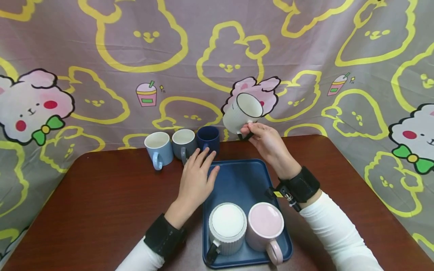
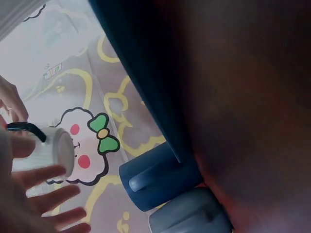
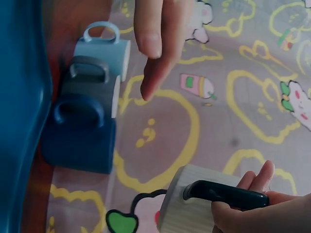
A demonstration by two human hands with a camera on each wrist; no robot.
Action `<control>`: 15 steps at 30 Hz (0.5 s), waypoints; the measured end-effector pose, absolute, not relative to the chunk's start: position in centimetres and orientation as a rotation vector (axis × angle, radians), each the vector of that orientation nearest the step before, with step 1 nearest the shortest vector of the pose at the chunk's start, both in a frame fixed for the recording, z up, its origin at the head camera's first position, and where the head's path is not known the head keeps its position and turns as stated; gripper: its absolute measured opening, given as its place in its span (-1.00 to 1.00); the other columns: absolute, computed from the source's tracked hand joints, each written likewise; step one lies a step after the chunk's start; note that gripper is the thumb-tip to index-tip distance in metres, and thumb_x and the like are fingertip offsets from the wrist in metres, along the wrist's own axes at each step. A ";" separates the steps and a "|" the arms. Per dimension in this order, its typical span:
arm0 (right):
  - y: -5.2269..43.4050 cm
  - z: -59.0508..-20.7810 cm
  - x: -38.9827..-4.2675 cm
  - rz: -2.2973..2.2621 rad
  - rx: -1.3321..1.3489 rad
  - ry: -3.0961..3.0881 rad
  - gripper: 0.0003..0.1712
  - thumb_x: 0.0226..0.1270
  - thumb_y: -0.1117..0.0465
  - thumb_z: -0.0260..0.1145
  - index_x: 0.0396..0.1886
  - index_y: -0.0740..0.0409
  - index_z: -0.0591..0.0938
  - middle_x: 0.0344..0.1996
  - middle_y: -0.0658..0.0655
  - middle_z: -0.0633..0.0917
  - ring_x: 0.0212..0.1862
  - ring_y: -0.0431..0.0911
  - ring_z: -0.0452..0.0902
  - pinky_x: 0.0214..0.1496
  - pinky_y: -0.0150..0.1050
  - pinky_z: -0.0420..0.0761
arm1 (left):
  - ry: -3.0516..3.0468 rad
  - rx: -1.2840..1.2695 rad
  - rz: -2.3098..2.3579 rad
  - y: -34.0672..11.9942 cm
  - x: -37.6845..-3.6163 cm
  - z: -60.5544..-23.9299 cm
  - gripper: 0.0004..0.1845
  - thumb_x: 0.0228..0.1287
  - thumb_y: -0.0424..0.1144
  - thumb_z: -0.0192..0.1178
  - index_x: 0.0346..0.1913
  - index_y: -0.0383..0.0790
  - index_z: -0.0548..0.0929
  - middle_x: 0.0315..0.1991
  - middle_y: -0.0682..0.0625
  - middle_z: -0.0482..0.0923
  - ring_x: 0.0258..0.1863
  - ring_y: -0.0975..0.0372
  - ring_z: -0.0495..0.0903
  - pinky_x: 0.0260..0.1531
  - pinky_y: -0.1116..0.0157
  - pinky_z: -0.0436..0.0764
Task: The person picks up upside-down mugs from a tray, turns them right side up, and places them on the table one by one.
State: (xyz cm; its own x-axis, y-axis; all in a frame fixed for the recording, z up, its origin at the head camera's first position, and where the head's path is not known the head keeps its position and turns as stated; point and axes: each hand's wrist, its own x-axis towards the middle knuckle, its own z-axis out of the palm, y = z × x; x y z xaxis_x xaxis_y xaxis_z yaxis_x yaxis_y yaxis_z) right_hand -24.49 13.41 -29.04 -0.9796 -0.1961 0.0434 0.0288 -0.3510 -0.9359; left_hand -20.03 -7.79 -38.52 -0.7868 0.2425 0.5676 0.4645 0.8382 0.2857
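For steady control, apparently, our right hand (image 1: 269, 148) pinches the white, ribbed, ceramic-looking mug (image 1: 241, 113) by its curved black handle (image 3: 228, 194), tilted toward twelve o'clock from the blue, rectangular, plastic-looking tray (image 1: 237, 180), our empty left hand (image 1: 196, 177) spread at ten.

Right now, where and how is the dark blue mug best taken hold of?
Probably by its handle, from the near side: the dark blue mug stands upright, handle jutting toward the tray, with the grey mug crowding its left.
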 end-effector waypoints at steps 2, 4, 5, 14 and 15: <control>13.3 -29.3 -24.8 -2.459 -0.201 1.724 -0.64 0.48 0.25 0.01 -0.46 0.07 0.67 -0.47 -0.06 0.70 -0.20 -0.19 0.55 0.20 -0.26 0.38 | -2.543 -0.537 -0.515 -7.9 -19.8 -38.7 -0.49 0.37 -0.03 0.08 0.31 -0.11 0.43 0.35 -0.15 0.32 0.40 -0.07 0.18 0.31 -0.13 0.21; 13.3 -29.6 -25.1 -2.455 -0.175 1.746 -0.65 0.48 0.25 0.02 -0.46 0.07 0.67 -0.49 -0.07 0.70 -0.21 -0.20 0.56 0.17 -0.28 0.40 | -2.587 -0.553 -0.485 -8.0 -19.5 -38.8 -0.49 0.36 -0.02 0.09 0.32 -0.09 0.43 0.36 -0.16 0.30 0.40 -0.09 0.16 0.32 -0.14 0.19; 13.3 -29.7 -25.3 -2.450 -0.159 1.754 -0.65 0.48 0.24 0.03 -0.47 0.06 0.67 -0.50 -0.07 0.71 -0.22 -0.21 0.57 0.16 -0.29 0.41 | -2.605 -0.558 -0.475 -8.1 -19.4 -38.9 -0.49 0.35 -0.02 0.09 0.32 -0.09 0.43 0.37 -0.16 0.29 0.40 -0.09 0.15 0.32 -0.14 0.18; 13.0 -30.7 -26.8 -2.482 -0.016 1.758 -0.73 0.45 0.25 0.07 -0.42 0.13 0.62 -0.55 -0.06 0.72 -0.30 -0.22 0.63 0.11 -0.30 0.47 | -2.743 -0.608 -0.356 -8.6 -18.5 -39.3 -0.47 0.35 0.01 0.10 0.34 -0.03 0.40 0.40 -0.18 0.23 0.42 -0.12 0.11 0.34 -0.16 0.13; 12.9 -30.9 -26.9 -2.487 -0.001 1.763 -0.76 0.45 0.26 0.07 -0.41 0.15 0.60 -0.55 -0.06 0.72 -0.30 -0.23 0.64 0.15 -0.27 0.46 | -2.761 -0.614 -0.349 -8.7 -18.5 -39.3 -0.46 0.35 0.01 0.10 0.34 -0.03 0.39 0.40 -0.18 0.22 0.42 -0.13 0.10 0.34 -0.16 0.13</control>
